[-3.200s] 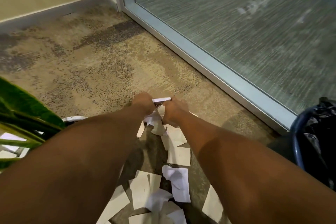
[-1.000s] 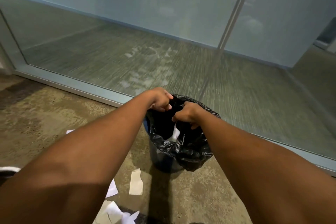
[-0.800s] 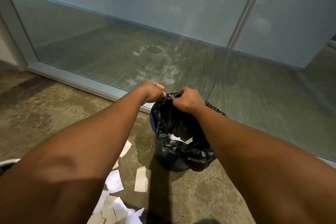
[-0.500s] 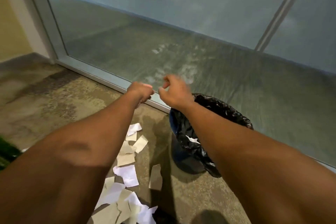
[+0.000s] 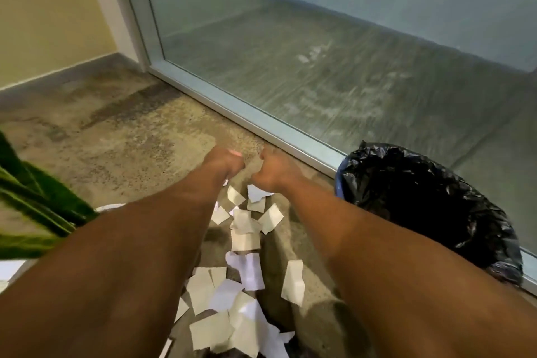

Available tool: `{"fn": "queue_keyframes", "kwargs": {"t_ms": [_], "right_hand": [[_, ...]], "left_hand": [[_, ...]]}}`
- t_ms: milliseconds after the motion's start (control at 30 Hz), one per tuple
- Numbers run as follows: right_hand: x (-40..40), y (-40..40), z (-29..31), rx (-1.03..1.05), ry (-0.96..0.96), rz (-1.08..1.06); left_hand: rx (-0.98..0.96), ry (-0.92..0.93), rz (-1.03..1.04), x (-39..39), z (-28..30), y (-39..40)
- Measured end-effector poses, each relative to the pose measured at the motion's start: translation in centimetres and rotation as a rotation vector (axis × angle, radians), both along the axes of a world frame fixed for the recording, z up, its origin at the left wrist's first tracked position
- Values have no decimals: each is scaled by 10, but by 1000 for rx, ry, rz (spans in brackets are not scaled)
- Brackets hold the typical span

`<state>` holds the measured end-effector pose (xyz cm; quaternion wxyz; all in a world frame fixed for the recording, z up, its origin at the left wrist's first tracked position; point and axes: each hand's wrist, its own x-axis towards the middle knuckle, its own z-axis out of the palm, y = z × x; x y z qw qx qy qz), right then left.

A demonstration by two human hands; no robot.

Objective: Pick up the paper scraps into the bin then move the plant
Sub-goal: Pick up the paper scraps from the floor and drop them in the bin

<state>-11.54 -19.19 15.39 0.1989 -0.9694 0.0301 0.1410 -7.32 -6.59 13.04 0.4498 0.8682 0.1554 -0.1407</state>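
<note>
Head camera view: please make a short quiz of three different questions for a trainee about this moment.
1. True or false: the paper scraps have all been cleared from the floor.
2. On which side of the person does the bin stand: A) left, B) right?
3. Fill in: green leaves of the ___ show at the left edge.

Key
1. False: many lie between the forearms.
2. B, beside the glass partition.
3. plant.

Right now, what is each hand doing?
Left hand: fingers curled, holding nothing visible.
Right hand: fingers curled, holding nothing visible.
</note>
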Motion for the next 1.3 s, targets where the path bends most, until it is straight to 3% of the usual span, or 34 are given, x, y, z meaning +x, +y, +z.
{"fn": "queue_keyframes", "kwargs": {"t_ms": [167, 267, 433, 533, 667, 1000, 1133, 1300], "right_hand": [[8, 16, -44, 1, 115, -80], [14, 34, -71, 51, 237, -151], [18, 54, -99, 8, 202, -249], [24, 52, -115, -20, 179, -286], [30, 50, -134, 28, 204, -394], [33, 56, -162, 19, 250, -161], [33, 54, -162, -85, 191, 90], [21, 52, -160, -134, 86, 219]], "left_hand": [[143, 79, -52, 8, -36, 15], [372, 79, -95, 11, -62, 22], [620, 43, -235, 13, -96, 29], [692, 108, -372, 20, -109, 40], [902, 43, -686, 28, -120, 53], [840, 57, -898, 49, -122, 61], [689, 21, -823, 50, -126, 63], [758, -9, -795, 37, -130, 66]]}}
